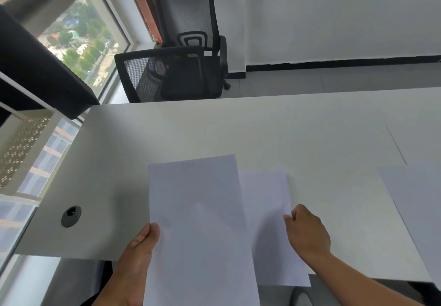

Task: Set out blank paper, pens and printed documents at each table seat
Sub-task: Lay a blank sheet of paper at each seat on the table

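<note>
Three blank sheets show no writing. The left hand (140,246) grips a held sheet (198,229) over the table's (238,124) near edge; the right hand (307,231) pinches a second sheet (269,210) lying there; a third sheet (415,205) lies toward the right edge.

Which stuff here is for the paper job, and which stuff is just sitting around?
For the job:
- stack of paper, held by the left hand
- single sheet on the table, pinched at its edge by the right hand
- another sheet at the right

Just there:
- two black chairs
- round cable hole
- window
</note>
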`<state>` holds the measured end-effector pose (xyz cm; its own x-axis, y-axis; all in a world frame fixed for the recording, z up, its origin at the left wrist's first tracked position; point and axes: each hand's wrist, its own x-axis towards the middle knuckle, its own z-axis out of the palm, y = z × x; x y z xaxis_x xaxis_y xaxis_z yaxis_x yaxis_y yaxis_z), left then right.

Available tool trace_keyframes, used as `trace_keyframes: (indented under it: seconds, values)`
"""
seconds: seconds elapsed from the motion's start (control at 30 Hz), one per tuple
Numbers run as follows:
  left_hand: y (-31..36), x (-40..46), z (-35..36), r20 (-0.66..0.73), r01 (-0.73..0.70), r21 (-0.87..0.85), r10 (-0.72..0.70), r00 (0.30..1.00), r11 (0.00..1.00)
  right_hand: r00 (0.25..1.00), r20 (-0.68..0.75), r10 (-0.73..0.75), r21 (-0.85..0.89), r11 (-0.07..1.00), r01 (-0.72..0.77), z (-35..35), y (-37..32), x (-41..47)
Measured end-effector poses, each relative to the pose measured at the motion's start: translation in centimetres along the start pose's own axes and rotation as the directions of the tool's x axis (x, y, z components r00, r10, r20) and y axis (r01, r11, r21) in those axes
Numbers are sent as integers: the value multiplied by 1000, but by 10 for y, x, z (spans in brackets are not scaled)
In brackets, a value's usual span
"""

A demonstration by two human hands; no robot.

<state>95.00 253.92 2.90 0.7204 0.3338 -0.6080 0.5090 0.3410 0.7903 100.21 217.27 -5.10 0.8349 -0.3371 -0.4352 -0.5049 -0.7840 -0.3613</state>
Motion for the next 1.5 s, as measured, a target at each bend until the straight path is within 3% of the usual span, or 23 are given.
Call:
trace_keyframes:
  seconds: [0.2,0.43,0.7,0.8,0.9,1.13,1.23,1.5]
  values:
    - [7,-21,30,-21,-119,24,119,993,993,999,28,-31,-30,999,32,2,3,-2]
    - [-20,-8,21,13,52,29,-53,999,998,997,24,-70,-95,993,72,-2,3,0]
    - [-20,-16,35,79,94,44,-97,992,995,1000,-7,-22,-119,993,21,-4,1,0]
    - [-16,-20,43,100,82,68,-88,991,994,998,-57,-4,-9,1000,4,-8,1,-5]
    - [-12,-23,52,145,84,69,-93,985,994,997,-63,-48,224,973,61,-18,-4,-13]
    - [-1,-32,80,190,98,63,-109,976,993,979,150,-140,703,711,-6,-54,-24,-48]
    - [2,-36,87,196,78,59,-88,977,995,966,207,-154,774,630,-66,-68,-25,-58]
    - [4,-41,109,267,95,89,-116,957,992,974,68,-215,834,549,63,-90,-18,-72]
